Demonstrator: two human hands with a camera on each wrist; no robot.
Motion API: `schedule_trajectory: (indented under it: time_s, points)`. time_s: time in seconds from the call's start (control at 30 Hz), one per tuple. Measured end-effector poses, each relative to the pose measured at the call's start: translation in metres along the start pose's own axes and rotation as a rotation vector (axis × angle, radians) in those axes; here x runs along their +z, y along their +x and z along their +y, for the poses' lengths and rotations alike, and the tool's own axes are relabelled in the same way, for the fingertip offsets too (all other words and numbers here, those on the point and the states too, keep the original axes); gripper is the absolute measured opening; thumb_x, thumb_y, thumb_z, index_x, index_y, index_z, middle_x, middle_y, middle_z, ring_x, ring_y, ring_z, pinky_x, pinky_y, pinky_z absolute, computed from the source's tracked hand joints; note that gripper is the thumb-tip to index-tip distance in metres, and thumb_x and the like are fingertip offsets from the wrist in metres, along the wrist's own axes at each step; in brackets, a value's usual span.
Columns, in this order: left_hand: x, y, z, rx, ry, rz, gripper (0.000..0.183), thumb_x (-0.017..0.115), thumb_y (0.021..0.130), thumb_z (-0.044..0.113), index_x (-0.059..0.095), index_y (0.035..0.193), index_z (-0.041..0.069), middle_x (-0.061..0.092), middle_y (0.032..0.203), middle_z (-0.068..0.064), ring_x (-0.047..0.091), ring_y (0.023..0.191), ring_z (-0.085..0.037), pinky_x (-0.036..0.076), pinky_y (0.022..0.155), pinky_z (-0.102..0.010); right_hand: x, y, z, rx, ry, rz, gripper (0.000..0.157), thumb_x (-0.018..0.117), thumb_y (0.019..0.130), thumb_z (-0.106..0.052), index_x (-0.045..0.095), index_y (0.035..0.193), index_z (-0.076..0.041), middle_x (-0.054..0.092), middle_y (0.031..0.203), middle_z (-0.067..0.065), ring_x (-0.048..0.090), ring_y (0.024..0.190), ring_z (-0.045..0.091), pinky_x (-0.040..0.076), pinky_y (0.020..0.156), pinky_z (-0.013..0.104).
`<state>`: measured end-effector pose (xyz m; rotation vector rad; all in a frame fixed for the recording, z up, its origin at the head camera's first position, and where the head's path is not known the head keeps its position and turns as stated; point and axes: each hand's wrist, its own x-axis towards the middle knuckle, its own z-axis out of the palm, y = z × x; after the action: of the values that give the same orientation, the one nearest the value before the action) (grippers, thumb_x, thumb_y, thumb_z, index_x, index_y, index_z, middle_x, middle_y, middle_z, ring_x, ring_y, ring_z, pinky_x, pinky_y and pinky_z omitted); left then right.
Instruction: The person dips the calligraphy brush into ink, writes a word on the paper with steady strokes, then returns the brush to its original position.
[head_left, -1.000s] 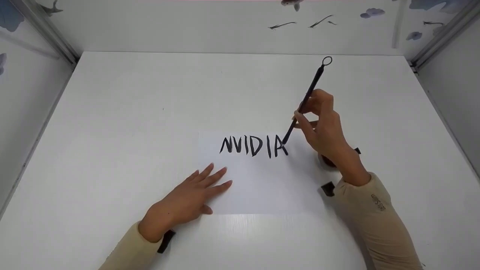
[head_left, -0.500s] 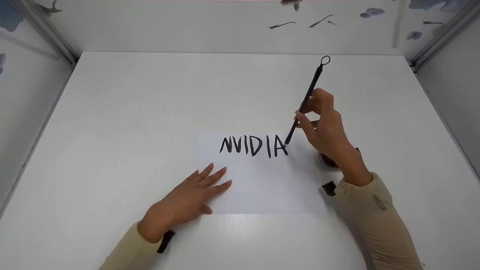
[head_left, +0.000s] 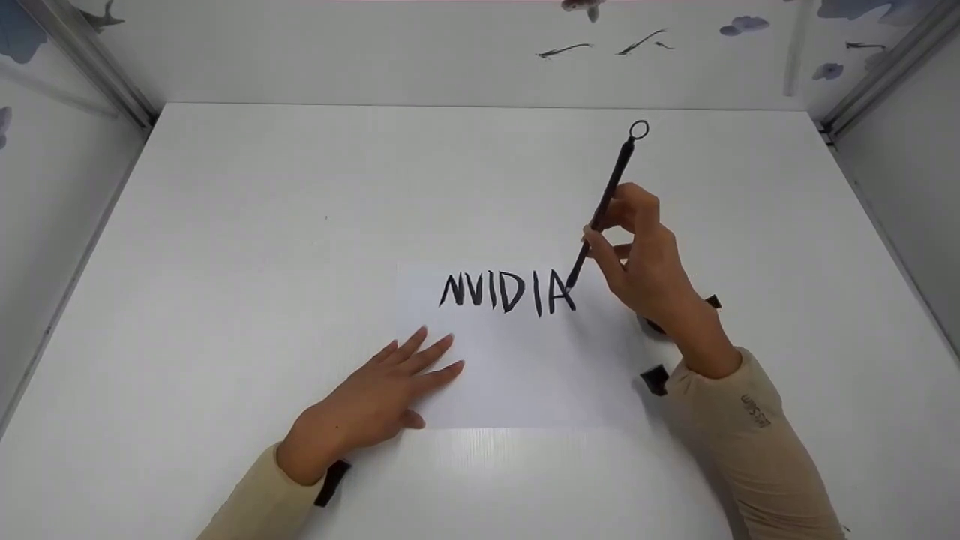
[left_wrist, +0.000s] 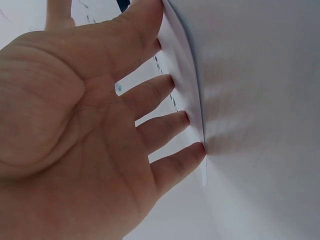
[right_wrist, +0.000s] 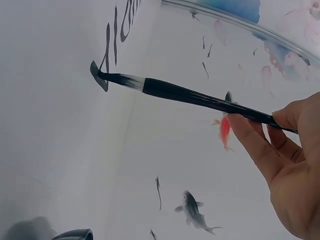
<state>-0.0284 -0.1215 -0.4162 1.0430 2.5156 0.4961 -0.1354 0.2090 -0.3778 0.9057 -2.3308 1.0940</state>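
Observation:
My right hand [head_left: 649, 259] pinches a black calligraphy brush [head_left: 611, 184] with a loop at its top end. In the right wrist view, the brush's dark, inky bristles [right_wrist: 117, 78] bend at the right leg of a painted letter A. White paper [head_left: 517, 375] lies under it, with black lettering [head_left: 512, 292] that reads NVIDIA across its upper part. My left hand [head_left: 367, 401] rests with spread fingers on the paper's lower left side. In the left wrist view, its fingertips [left_wrist: 182, 119] press along the paper, whose edge lifts slightly in a curve.
A dark round container [head_left: 652, 328] stands right of the paper, mostly hidden beneath my right wrist; its rim [right_wrist: 75, 234] shows at the bottom of the right wrist view. The white table [head_left: 247, 225] meets a back wall [head_left: 360, 52] printed with fish and flowers.
My right hand and the brush shift slightly right, then back left and a little toward me, the tip staying around the A's right leg. The left hand and the lettering look the same.

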Motion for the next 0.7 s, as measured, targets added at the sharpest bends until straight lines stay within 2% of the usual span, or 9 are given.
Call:
schedule_trajectory:
  time_s: [0.17, 0.37, 0.57, 0.7]
  points:
    - [0.0, 0.0, 0.0, -0.002, -0.006, -0.002, 0.074, 0.075, 0.081, 0.015, 0.04, 0.147, 0.015, 0.022, 0.157, -0.01, 0.013, 0.143, -0.035, 0.02, 0.111, -0.053, 0.001, 0.002, -0.009, -0.055, 0.022, 0.06, 0.053, 0.059, 0.088, 0.012, 0.026, 0.127, 0.0, 0.059, 0.094, 0.015, 0.066, 0.082, 0.02, 0.055, 0.063, 0.02]
    - [-0.001, 0.0, 0.0, -0.001, -0.012, -0.008, 0.074, 0.074, 0.082, 0.016, 0.04, 0.147, 0.014, 0.021, 0.157, -0.011, 0.012, 0.143, -0.036, 0.02, 0.111, -0.054, 0.0, 0.005, -0.018, -0.104, 0.054, 0.111, 0.056, 0.062, 0.083, 0.017, 0.028, 0.124, 0.002, 0.059, 0.092, 0.016, 0.067, 0.081, 0.022, 0.055, 0.063, 0.02]
    - [-0.002, 0.0, 0.0, -0.01, -0.003, -0.01, 0.074, 0.075, 0.081, 0.016, 0.04, 0.147, 0.014, 0.021, 0.157, -0.01, 0.012, 0.143, -0.035, 0.019, 0.112, -0.053, -0.006, 0.005, -0.023, -0.092, 0.004, 0.103, 0.057, 0.063, 0.084, 0.014, 0.028, 0.127, 0.0, 0.061, 0.094, 0.014, 0.067, 0.081, 0.019, 0.053, 0.064, 0.015]
    - [0.0, 0.002, 0.001, -0.003, 0.002, -0.005, 0.074, 0.075, 0.081, 0.015, 0.041, 0.147, 0.014, 0.022, 0.156, -0.011, 0.013, 0.143, -0.035, 0.02, 0.111, -0.053, -0.019, 0.005, -0.023, -0.067, -0.02, 0.132, 0.055, 0.062, 0.085, 0.013, 0.03, 0.128, 0.002, 0.062, 0.094, 0.013, 0.066, 0.08, 0.019, 0.053, 0.064, 0.014]
